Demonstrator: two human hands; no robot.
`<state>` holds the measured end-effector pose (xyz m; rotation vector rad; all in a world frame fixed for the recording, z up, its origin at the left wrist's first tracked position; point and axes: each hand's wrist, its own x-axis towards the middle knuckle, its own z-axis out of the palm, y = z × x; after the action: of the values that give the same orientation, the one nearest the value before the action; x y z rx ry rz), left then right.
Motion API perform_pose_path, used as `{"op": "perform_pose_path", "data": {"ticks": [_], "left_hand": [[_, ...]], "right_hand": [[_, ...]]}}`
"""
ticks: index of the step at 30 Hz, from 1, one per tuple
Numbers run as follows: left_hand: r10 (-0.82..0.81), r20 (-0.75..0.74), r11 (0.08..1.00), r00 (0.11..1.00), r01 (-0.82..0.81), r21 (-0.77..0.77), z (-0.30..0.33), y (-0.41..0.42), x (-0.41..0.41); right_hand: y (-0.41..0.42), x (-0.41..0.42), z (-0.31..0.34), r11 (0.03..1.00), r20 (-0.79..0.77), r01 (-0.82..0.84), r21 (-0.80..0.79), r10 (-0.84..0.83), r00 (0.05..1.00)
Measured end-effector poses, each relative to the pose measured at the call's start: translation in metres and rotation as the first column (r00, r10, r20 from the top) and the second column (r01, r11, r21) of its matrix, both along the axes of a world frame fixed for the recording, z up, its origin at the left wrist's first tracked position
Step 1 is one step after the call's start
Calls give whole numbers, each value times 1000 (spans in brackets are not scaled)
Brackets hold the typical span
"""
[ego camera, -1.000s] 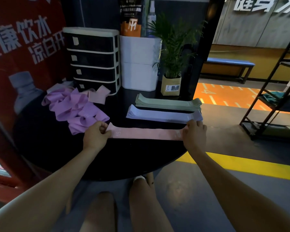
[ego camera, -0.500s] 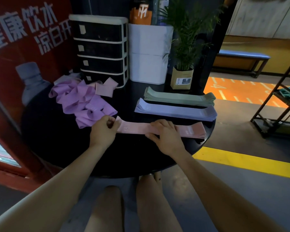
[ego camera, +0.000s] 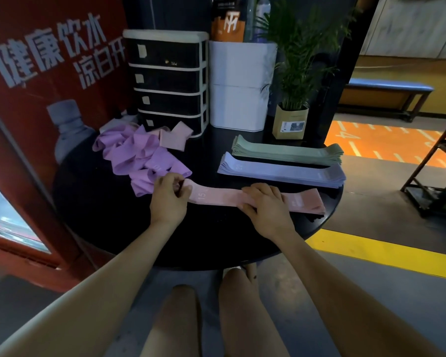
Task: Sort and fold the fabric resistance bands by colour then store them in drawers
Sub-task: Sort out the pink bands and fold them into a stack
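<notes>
Near the drawers (ego camera: 169,83), my left hand (ego camera: 168,199) still pinches the pink band (ego camera: 222,198) at its end; my right hand (ego camera: 265,204) has slid from the far end to mid-band, pressing flat, ready to fold.

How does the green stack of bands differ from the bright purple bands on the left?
The green stack lies flat, with its bands aligned and squared up; the purple bands sit crumpled in a loose heap. The green stack is on the table's right, beside the lavender stack; the purple bands are near the drawer unit. Both rest untouched on the black table.
</notes>
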<state>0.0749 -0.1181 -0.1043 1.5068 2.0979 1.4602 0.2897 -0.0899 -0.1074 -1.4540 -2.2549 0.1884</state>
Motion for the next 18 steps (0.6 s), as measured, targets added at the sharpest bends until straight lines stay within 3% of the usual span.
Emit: {"op": "perform_pose_path", "data": {"ticks": [9, 18], "left_hand": [[-35, -62, 999, 997, 34, -26, -2, -2, -1], [-71, -11, 997, 997, 71, -23, -1, -4, 0]], "right_hand": [[-2, 0, 2, 999, 10, 27, -28, -27, 1000], [-4, -2, 5, 999, 29, 4, -38, -3, 1000]]}}
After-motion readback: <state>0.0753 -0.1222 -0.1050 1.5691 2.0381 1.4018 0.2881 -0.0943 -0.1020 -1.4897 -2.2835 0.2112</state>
